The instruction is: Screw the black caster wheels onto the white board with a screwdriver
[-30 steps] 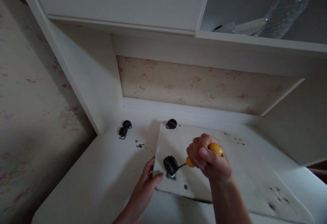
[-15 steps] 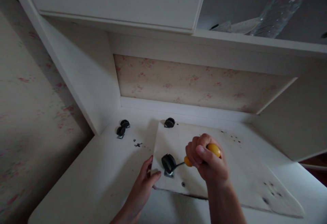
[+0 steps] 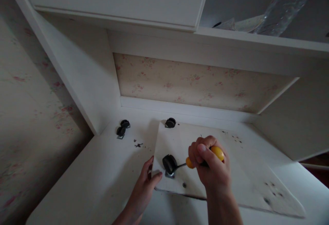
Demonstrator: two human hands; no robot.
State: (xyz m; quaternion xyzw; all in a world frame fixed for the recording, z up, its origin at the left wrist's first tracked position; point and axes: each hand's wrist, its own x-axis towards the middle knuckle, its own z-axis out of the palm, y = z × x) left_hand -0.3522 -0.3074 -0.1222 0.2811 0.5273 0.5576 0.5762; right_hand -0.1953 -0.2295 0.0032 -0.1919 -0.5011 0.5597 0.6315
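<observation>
My right hand is wrapped round the yellow handle of a screwdriver. Its dark shaft reaches left to the metal base plate of a black caster wheel, which sits near the front left corner of a white board lying flat on the desk. My left hand rests against that board's left front corner, thumb on top and fingers along the edge. A second caster sits at the board's far left corner.
Two loose casters and several small dark screws lie on the white desk top to the left. A white cabinet side panel rises at left. Overhead, a shelf holds clear plastic wrap. Screw holes mark the board's right end.
My right hand has turned slightly on the screwdriver handle; the view has shifted a little. The left hand and the board stay as they were.
</observation>
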